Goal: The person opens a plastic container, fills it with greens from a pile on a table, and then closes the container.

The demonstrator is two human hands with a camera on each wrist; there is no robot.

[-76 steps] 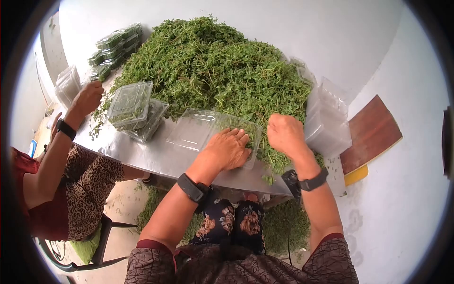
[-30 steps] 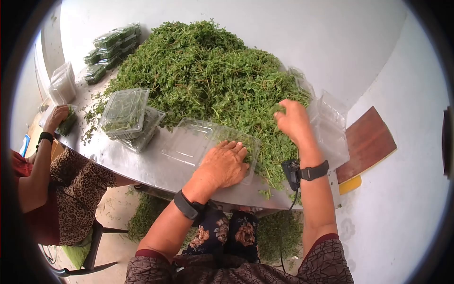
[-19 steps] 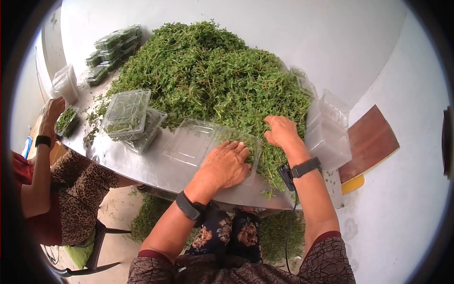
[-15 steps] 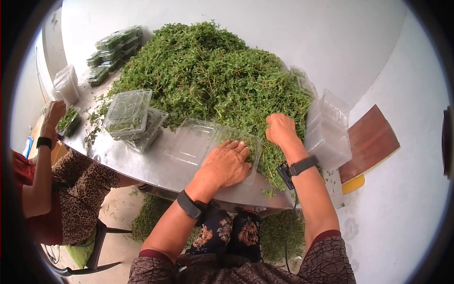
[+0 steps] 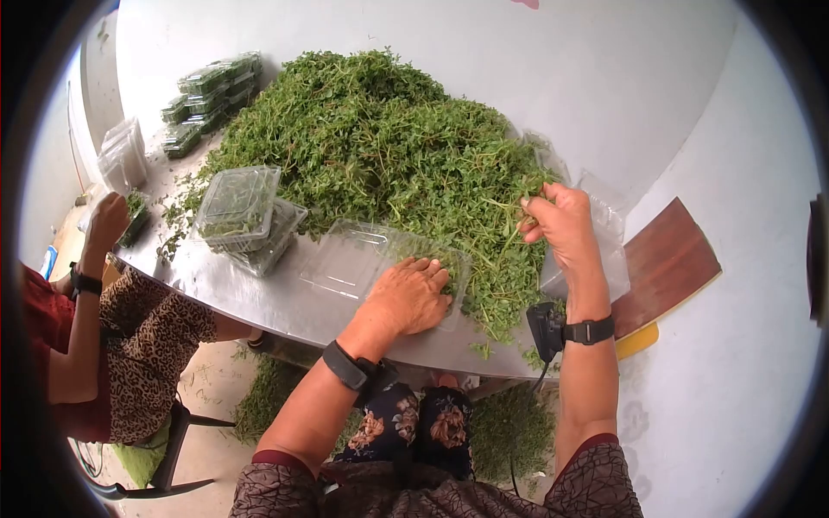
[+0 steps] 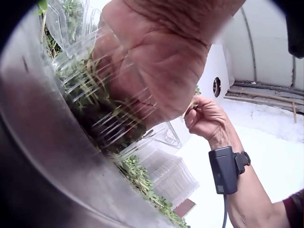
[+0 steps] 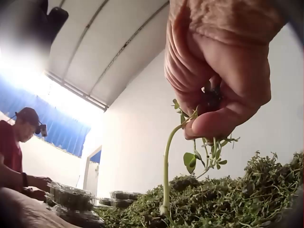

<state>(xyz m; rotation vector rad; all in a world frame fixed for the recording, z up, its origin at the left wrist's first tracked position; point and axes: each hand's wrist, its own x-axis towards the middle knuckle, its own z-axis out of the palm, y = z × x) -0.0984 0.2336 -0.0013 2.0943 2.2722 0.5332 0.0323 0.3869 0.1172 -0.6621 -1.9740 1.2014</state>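
Note:
My left hand (image 5: 408, 298) lies palm down inside the right half of an unlatched clear plastic box (image 5: 341, 266), on greens in it; the left wrist view shows the palm (image 6: 152, 66) above stems behind the ribbed clear wall. Over the right side of a big heap of leafy greens (image 5: 371, 129), my right hand (image 5: 561, 220) pinches a few sprigs between thumb and fingers. In the right wrist view a pale stem (image 7: 166, 166) and small leaves hang from the pinching fingers (image 7: 213, 121), above the heap.
Filled closed boxes (image 5: 237, 207) stand left of the unlatched one, with more stacked (image 5: 203, 99) at the back left. Nested empty boxes (image 5: 587, 259) stand at the right, near a brown board (image 5: 667, 263). Another person's hand (image 5: 107, 226) is at the left table edge.
My right hand has risen from the greens and moved right, with sprigs now visible in its pinch. My left hand stays in the box. The other person's hand has shifted slightly.

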